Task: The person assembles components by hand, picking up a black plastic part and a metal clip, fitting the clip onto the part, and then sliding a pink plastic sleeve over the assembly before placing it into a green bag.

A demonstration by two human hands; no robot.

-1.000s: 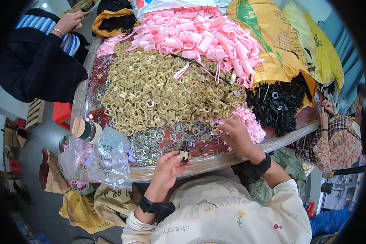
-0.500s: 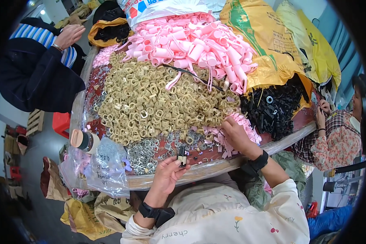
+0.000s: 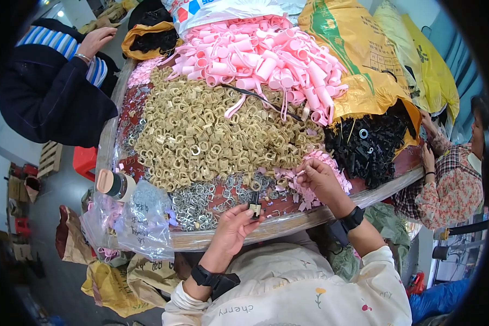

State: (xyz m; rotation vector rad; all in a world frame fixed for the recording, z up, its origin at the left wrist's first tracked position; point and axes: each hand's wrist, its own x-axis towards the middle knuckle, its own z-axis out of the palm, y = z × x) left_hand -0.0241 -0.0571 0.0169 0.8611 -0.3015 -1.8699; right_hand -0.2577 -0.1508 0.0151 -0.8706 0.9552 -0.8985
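Observation:
Between the thumb and fingers of my left hand (image 3: 229, 232) is a small black plastic clip (image 3: 255, 207) with a beige part on it, held upright near the table's front edge. My right hand (image 3: 323, 182) is pinched shut above a heap of small flat pink pieces (image 3: 338, 175). Whatever its fingertips hold is too small to make out. Beyond both hands spreads a large pile of beige ring-shaped plastic parts (image 3: 195, 130). Loose silver metal clasps (image 3: 193, 209) lie along the near side, left of my left hand.
Pink tubes with straps (image 3: 266, 68) are heaped at the back. A yellow sack (image 3: 358, 98) spills black parts (image 3: 364, 152) on the right. A bottle (image 3: 114, 185) and a clear plastic bag (image 3: 144, 223) sit front left. Co-workers (image 3: 54, 92) stand at the left and right sides.
My left hand has moved slightly right with the black clip. My right hand has lifted back from the pink pieces, its fingers pinched. The right co-worker's arm has shifted toward the sack.

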